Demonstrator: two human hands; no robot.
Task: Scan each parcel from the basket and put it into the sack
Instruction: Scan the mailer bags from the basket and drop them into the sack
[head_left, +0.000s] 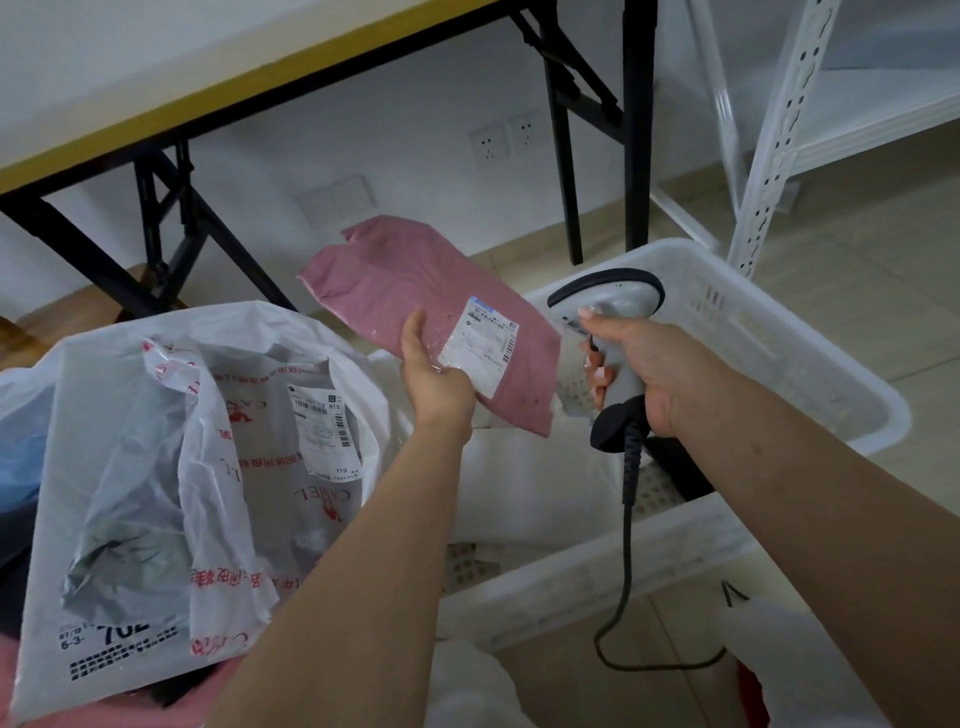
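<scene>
Holding pink parcel (415, 291), left hand (434, 371) pinching its near edge; label faces scanner (608, 332) gripped by right hand (657, 366) just beside.

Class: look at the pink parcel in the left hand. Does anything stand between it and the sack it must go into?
Nothing visible does. The left hand holds the pink parcel in the air above and just right of the sack, whose top lies open below it.

Pink parcel (415, 291): matt plastic, glossy taped paper label (480, 343). Basket (779, 332): perforated white plastic. Scanner (613, 322): smooth grey plastic.
</scene>
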